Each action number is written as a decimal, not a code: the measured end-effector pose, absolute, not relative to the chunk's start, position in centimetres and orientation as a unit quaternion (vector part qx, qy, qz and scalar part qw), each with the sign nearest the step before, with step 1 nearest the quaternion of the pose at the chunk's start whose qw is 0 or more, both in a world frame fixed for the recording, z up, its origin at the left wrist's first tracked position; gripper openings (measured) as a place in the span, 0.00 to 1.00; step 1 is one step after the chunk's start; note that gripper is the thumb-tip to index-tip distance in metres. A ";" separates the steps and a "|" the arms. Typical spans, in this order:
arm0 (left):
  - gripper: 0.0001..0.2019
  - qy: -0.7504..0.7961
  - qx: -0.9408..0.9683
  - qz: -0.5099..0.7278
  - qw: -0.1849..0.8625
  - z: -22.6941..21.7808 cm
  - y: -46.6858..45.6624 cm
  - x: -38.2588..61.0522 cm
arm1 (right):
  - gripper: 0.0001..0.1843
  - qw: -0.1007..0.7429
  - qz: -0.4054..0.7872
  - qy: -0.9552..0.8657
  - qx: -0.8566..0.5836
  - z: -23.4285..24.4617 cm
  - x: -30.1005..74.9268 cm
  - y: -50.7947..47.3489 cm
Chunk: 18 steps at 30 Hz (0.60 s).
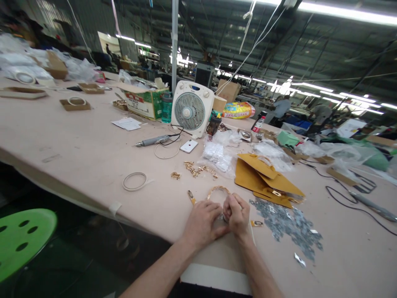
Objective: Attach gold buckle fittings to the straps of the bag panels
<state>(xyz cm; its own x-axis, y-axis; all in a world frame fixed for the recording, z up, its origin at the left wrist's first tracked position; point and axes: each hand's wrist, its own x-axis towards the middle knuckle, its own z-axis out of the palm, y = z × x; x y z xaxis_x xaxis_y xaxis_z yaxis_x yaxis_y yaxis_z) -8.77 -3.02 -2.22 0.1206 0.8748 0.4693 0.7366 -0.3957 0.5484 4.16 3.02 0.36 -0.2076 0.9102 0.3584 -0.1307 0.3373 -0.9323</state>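
A pale bag piece lies in front of me at the table edge, with a braided ring-shaped handle arching up at its far side. Mustard tabs with metal fittings stick out, one tab to the left and another tab to the right. My left hand rests on the piece, its fingers stretched out. Beside it my right hand is closed in a pinch over the piece; what its fingers hold is hidden. Nearby lie gold-coloured metal fittings and a spread of thin silvery plates.
A mustard bag lies right of my hands. Farther back are a phone, a grey corded screwdriver-like tool, a box fan and plastic bags. A tape roll lies left; a green stool stands below the table edge.
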 end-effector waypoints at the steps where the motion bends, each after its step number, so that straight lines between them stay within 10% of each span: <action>1: 0.18 0.542 0.743 0.382 0.092 -2.3 -3.0 -8.8 | 0.25 0.551 0.484 -0.602 -0.316 0.4 4.3 3.0; 18: 0.17 0.540 0.730 0.398 0.133 -2.7 -2.9 -8.9 | 0.23 0.616 0.477 -0.570 -0.260 -0.2 3.3 0.5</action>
